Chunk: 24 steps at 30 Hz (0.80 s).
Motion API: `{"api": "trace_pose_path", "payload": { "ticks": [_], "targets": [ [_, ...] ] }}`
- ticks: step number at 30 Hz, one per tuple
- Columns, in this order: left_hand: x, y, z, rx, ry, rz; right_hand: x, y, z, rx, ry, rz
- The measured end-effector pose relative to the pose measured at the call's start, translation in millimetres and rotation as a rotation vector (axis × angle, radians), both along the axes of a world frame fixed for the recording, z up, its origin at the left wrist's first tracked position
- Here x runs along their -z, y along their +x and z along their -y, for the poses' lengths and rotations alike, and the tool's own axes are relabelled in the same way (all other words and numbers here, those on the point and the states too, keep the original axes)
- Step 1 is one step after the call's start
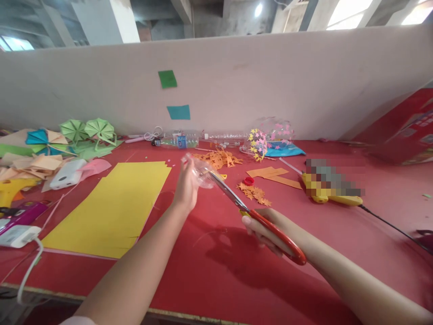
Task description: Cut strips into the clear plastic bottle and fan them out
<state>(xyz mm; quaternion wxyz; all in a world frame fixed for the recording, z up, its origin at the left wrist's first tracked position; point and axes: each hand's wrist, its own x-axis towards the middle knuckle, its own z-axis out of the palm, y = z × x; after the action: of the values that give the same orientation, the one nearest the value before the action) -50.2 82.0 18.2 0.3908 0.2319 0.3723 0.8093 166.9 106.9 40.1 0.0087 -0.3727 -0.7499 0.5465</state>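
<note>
A piece of clear plastic [204,175], perhaps part of a cut bottle, is gripped in my left hand [186,189] above the red table [203,234]. My right hand [269,225] is wrapped round the red handles of a pair of scissors [232,194]. The blades point away to the left, and their tips meet the plastic's right side. Whether they are cutting into it I cannot tell. Orange paper stars [255,193] and a red bottle cap [248,181] lie beyond the scissors.
Yellow paper sheets [111,207] lie left, near a yellow glue gun [15,189] and white adapter [66,174]. Plastic bottles [179,140] and a star-covered bottle piece [277,132] line the back. Right are orange strips [270,174] and a partly blurred yellow tool [338,199] with a cord.
</note>
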Motion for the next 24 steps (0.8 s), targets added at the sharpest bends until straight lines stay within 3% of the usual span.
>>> {"api": "trace_pose_path", "payload": {
  "ticks": [4, 11, 24],
  "targets": [
    [-6.8, -17, 0, -0.060, 0.013, 0.106, -4.7, 3, -5, -0.026, 0.138, -0.045],
    [-6.0, -19, 3, -0.006, -0.021, 0.131, -2.3, 3, -10, -0.057, 0.251, 0.108],
    [-5.7, -7, 3, 0.075, 0.010, 0.099, -4.9, 2, -1, -0.033, 0.076, 0.035]
  ]
}}
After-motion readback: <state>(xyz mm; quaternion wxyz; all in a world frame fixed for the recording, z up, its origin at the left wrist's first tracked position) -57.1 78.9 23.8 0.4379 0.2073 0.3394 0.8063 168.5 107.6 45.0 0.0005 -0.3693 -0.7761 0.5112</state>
